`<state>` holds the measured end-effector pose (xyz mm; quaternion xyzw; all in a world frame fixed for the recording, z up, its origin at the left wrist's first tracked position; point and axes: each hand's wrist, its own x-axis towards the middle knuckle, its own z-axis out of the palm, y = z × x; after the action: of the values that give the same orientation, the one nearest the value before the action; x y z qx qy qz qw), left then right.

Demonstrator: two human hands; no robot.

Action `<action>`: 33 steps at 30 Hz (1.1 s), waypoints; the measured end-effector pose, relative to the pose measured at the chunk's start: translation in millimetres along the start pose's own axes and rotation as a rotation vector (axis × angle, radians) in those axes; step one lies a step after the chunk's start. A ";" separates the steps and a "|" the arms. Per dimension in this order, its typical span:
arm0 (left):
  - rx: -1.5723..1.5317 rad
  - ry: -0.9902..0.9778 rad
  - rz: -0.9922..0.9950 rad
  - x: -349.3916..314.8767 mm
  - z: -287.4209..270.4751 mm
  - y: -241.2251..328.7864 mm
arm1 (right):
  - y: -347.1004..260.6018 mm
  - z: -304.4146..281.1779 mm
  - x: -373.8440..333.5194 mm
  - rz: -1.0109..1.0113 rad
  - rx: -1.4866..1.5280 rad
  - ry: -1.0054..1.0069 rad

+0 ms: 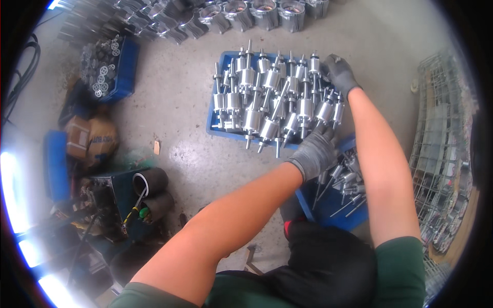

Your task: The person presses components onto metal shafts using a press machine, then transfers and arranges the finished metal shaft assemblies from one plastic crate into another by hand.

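Many silver motor rotors (251,120) with shafts and bearings are packed in layers in a blue plastic crate (209,119) on the floor ahead of me. My left hand (314,153), in a grey glove, is at the crate's near right corner. Its fingers are bent against the lower end of a rotor (324,111), and what they grip is hidden. My right hand (340,73), gloved too, curls over the crate's far right corner beside another rotor (314,63). Its fingertips are partly hidden, so I cannot tell whether it holds the rim or a rotor.
A second blue crate (335,218) with loose rotors and shafts stands close by my legs. Wire mesh caging (436,154) runs along the right. Several motor housings (239,15) line the back. On the left are a blue bin (128,66) of metal parts, a carton (78,136) and metal cylinders (151,182).
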<state>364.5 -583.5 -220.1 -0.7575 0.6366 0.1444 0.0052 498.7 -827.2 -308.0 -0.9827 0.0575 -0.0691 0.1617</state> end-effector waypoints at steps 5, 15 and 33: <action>0.008 0.128 0.022 9.0 5.5 6.7 | 46.7 18.7 11.6 0.253 0.355 -0.153; 0.075 0.020 0.009 14.6 -9.1 15.0 | 43.9 14.8 11.3 -0.083 0.132 -0.184; -0.797 0.605 -0.180 27.7 -43.3 -8.3 | -40.3 10.7 -199.5 0.645 1.814 0.248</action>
<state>385.8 -616.9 -186.2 -0.7605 0.4373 0.1493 -0.4563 307.7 -759.0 -328.3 -0.4074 0.2655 -0.1425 0.8621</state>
